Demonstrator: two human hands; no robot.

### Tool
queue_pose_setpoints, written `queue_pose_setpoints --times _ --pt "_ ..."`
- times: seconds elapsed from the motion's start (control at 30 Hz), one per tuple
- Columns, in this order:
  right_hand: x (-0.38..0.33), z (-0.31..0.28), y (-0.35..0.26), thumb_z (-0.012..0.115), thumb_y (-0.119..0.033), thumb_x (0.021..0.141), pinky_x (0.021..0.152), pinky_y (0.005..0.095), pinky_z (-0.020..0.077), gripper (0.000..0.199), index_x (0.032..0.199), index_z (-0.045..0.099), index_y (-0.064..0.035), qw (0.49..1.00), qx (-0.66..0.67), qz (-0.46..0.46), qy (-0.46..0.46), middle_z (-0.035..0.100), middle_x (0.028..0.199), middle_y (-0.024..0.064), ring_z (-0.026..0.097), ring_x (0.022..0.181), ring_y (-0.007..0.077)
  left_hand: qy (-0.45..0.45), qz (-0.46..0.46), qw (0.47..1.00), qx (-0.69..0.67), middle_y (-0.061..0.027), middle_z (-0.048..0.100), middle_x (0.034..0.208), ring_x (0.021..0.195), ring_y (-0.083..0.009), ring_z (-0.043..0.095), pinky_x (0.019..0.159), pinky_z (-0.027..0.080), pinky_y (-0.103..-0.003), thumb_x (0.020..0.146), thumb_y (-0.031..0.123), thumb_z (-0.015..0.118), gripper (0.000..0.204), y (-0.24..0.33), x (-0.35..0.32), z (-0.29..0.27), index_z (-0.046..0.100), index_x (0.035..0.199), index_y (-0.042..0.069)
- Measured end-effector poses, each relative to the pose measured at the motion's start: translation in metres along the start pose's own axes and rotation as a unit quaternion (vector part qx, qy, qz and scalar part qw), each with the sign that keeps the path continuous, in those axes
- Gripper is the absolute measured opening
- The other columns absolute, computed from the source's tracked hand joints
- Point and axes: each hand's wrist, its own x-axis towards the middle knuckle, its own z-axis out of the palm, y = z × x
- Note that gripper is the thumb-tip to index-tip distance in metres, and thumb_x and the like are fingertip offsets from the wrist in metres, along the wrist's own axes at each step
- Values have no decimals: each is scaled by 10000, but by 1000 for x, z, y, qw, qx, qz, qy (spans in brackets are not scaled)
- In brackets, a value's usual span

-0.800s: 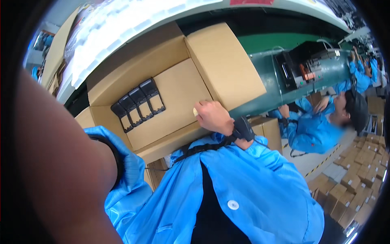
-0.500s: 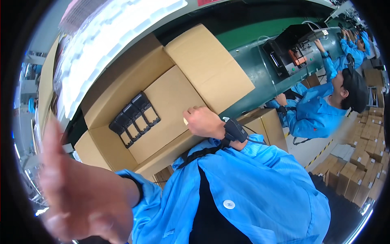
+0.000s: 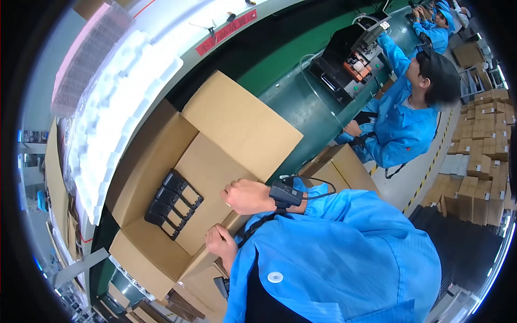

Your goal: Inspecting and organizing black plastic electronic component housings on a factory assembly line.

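An open cardboard box (image 3: 215,161) lies before me, its flaps folded outward. Inside, toward its left end, sits a row of black plastic frame-like parts (image 3: 173,203) with rectangular openings. My right hand (image 3: 249,197) hangs over the near side of the box, its fingers curled in; a small pale spot shows at the fingertips, too small to name. Just below it, at the box's near wall, my left hand (image 3: 221,242) has bent, closed fingers, and what they hold, if anything, is hidden. Both hands are apart from the black parts.
White plastic trays (image 3: 116,118) are stacked on the left, with pink sheets (image 3: 89,62) behind. On the green bench (image 3: 291,107) stands a black machine (image 3: 344,64). A co-worker in blue (image 3: 409,113) sits at the right, near another carton (image 3: 344,167). Stacked cartons (image 3: 479,151) line the floor.
My left hand came from the lower left, where its fingers were spread, to the box's near wall and closed. The view has shifted; my right hand stays curled over the near side.
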Motion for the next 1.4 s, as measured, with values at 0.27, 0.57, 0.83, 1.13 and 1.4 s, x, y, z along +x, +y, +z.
queue_pose_setpoints --times 0.27,0.57,0.83,1.13,1.4 --pt "0 2 7 686 -90 700 696 451 578 178 789 668 63 997 34 -35 -59 690 750 238 716 780 400 119 -24 987 106 -181 566 717 682 -409 545 623 404 -518 955 95 532 222 4 0 19 596 764 2" --pt "4 14 11 664 -87 709 696 475 577 179 786 747 51 985 95 -30 -139 705 761 239 711 773 418 142 -87 980 112 -209 562 722 688 -441 529 611 367 -549 977 145 513 273 12 -2 18 573 753 1" --pt "7 27 13 646 -84 724 654 500 566 162 755 732 49 981 103 -18 -161 697 753 249 713 754 425 142 -123 976 112 -207 571 706 660 -435 538 585 360 -556 971 180 509 296 12 2 20 567 731 16" --pt "10 6 11 584 -91 755 607 528 520 207 737 677 93 966 109 57 -229 671 756 274 678 702 410 -154 -131 979 -19 -243 697 853 793 -411 665 702 506 -476 936 211 532 288 26 43 -18 707 900 -15" --pt "17 9 12 583 -112 782 651 516 514 258 830 664 129 966 73 128 -214 672 786 276 668 741 414 -322 -31 917 -232 -257 700 889 808 -357 686 738 511 -411 910 208 601 296 0 75 -1 712 1013 -47"
